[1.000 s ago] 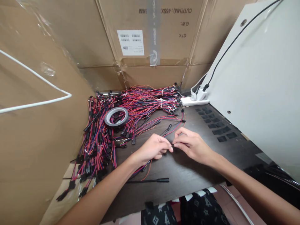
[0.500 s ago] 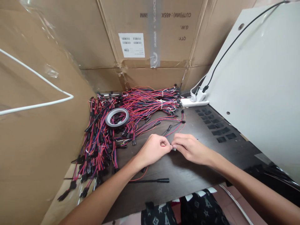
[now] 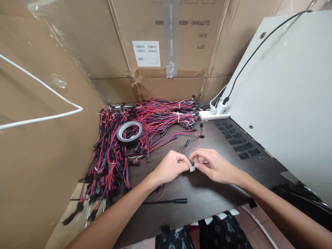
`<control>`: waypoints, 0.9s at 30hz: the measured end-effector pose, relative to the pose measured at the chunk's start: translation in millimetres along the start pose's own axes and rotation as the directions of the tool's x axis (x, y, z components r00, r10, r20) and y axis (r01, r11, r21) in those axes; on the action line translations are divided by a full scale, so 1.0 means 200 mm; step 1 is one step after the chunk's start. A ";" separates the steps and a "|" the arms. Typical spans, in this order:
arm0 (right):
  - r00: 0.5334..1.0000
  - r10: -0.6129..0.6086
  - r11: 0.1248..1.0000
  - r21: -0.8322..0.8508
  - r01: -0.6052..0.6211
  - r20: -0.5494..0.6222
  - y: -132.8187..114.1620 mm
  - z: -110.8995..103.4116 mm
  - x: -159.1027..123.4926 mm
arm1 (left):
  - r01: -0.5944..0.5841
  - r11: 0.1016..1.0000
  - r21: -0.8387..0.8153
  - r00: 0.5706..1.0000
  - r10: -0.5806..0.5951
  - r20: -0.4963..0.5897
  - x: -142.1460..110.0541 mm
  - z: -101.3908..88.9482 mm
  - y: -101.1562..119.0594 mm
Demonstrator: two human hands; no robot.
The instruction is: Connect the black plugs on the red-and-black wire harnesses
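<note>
In the head view, my left hand [image 3: 174, 166] is closed in a pinch over the dark tabletop. A small pale piece of tape [image 3: 192, 169] shows at its fingertips. My right hand [image 3: 214, 166] faces it, almost touching, with fingers curled and the thumb beside the pale piece. Thin dark wires [image 3: 206, 163] show among the right fingers; most of what lies between the hands is hidden. Just beyond them lies a cable with a black connector [image 3: 185, 145]. Nearer my body, under the left forearm, runs another black cable end [image 3: 180, 201].
Bundles of red and blue wires [image 3: 166, 112] fill the back and left. A grey tape roll [image 3: 118, 133] rests on them. A white power strip [image 3: 207, 116] stands at the back, with black tape pieces [image 3: 241, 147] stuck to the table at right. Cardboard [image 3: 109, 41] walls the back and left.
My right fingers have loosened and lifted slightly, opening a gap between index finger and thumb. The pale piece shows more now. The view has tipped up a little.
</note>
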State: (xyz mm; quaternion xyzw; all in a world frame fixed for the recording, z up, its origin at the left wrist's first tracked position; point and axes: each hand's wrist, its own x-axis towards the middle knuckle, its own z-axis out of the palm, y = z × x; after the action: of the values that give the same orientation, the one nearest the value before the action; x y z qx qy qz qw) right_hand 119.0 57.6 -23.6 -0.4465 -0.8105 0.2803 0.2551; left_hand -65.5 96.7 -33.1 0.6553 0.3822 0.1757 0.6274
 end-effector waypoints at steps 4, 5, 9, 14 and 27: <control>0.984 -0.166 0.983 -0.075 0.170 0.062 -0.02 -0.02 -0.01 | 0.178 0.949 -0.259 0.983 -0.160 0.088 -0.01 -0.01 0.03; 0.977 -0.195 0.971 -0.123 0.205 0.086 -0.02 -0.02 -0.02 | 0.209 0.927 -0.311 0.976 -0.181 0.118 -0.02 -0.02 0.04; 0.964 -0.244 0.892 -0.365 0.265 0.105 0.00 -0.01 -0.03 | 0.258 0.872 -0.416 0.962 -0.194 0.190 -0.03 -0.03 0.06; 0.931 -0.365 0.817 -0.474 0.330 0.019 0.03 0.01 -0.05 | 0.226 0.891 -0.393 0.968 -0.161 0.192 -0.03 -0.02 0.05; 0.964 -0.204 0.974 -0.139 0.181 -0.172 0.06 0.04 -0.05 | -0.094 0.992 -0.081 0.995 0.093 -0.020 0.01 0.01 -0.02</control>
State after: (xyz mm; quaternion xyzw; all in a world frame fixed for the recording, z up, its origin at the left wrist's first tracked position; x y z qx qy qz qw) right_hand 125.5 52.8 -40.0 -0.4044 -0.8385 0.1614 0.3277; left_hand -64.5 96.3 -38.2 0.6450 0.3486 0.2257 0.6415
